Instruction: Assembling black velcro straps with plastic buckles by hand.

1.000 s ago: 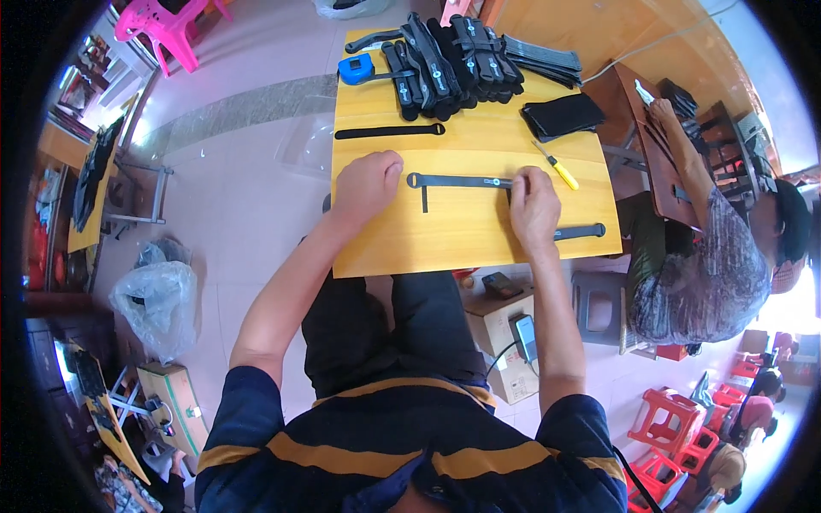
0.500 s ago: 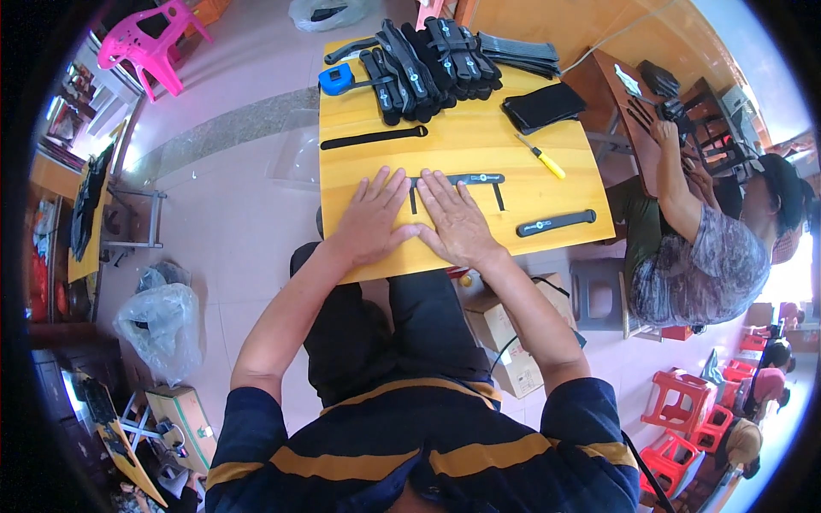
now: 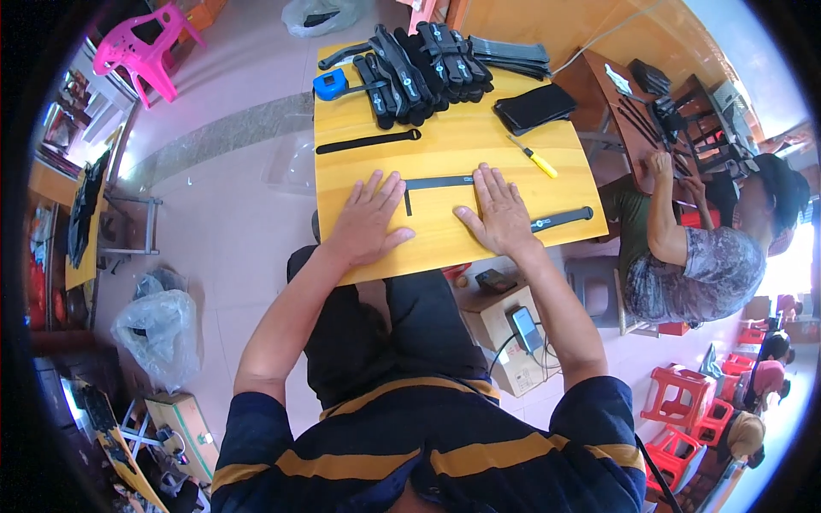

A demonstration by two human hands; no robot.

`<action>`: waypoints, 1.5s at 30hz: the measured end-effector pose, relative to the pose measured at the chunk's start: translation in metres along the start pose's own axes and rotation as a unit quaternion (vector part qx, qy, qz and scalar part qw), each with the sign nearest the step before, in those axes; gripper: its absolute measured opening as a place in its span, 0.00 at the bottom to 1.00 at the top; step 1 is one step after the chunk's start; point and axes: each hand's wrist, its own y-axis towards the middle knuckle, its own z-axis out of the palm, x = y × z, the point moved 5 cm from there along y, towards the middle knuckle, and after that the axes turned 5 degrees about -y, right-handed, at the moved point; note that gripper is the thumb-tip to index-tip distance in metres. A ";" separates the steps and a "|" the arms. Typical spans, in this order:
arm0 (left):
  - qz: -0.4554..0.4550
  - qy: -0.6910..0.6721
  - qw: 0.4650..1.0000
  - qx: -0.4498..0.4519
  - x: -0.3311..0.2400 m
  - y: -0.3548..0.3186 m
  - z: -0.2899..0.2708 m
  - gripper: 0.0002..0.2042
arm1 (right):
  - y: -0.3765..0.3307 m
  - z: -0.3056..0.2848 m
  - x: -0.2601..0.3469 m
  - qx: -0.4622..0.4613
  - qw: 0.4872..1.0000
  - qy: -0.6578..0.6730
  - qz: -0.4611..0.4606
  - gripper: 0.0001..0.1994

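A dark hook-and-loop strap (image 3: 439,182) lies flat across the yellow tabletop (image 3: 440,244), stretched between my hands. My left hand (image 3: 368,221) rests palm down at its left end, fingers extended and the thumb apart. My right hand (image 3: 503,214) lies flat over the strap's right end, hiding it. A short black line (image 3: 409,203) runs down from the strap beside my left fingertips. Next to my right hand is a grey strap with a looped end (image 3: 564,220), partly covered by the hand. Farther off, a black strap (image 3: 368,142) lies at the left.
At the table's far side are bundled straps (image 3: 402,77), a blue tape measure (image 3: 331,84), grey strips (image 3: 510,57) and a black stack (image 3: 534,107). A yellow-handled tool (image 3: 539,160) lies at the right. Another person (image 3: 697,265) works at a brown table (image 3: 611,107).
My right hand has slid right along the strap, away from my left hand, baring its middle and covering its right end. My left hand stays nearly in place. The other person's arm has shifted.
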 end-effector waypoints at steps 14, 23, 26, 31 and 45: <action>0.047 -0.033 0.998 -0.003 -0.012 -0.002 0.000 0.38 | 0.002 0.005 0.090 -0.069 0.987 0.045 -0.141 0.35; 0.025 -0.041 0.999 0.007 -0.009 -0.007 0.004 0.41 | 0.003 0.008 0.055 -0.032 0.995 0.031 -0.092 0.37; 0.016 -0.028 0.999 0.015 -0.007 -0.011 0.002 0.41 | -0.002 0.005 0.037 -0.039 0.997 0.026 -0.063 0.38; 0.020 -0.019 0.999 0.022 -0.006 -0.011 -0.002 0.41 | -0.010 -0.001 0.004 0.003 1.000 -0.011 -0.004 0.40; 0.042 -0.118 0.987 -0.101 -0.001 -0.017 -0.004 0.39 | 0.000 -0.020 0.071 -0.092 0.990 0.049 -0.092 0.37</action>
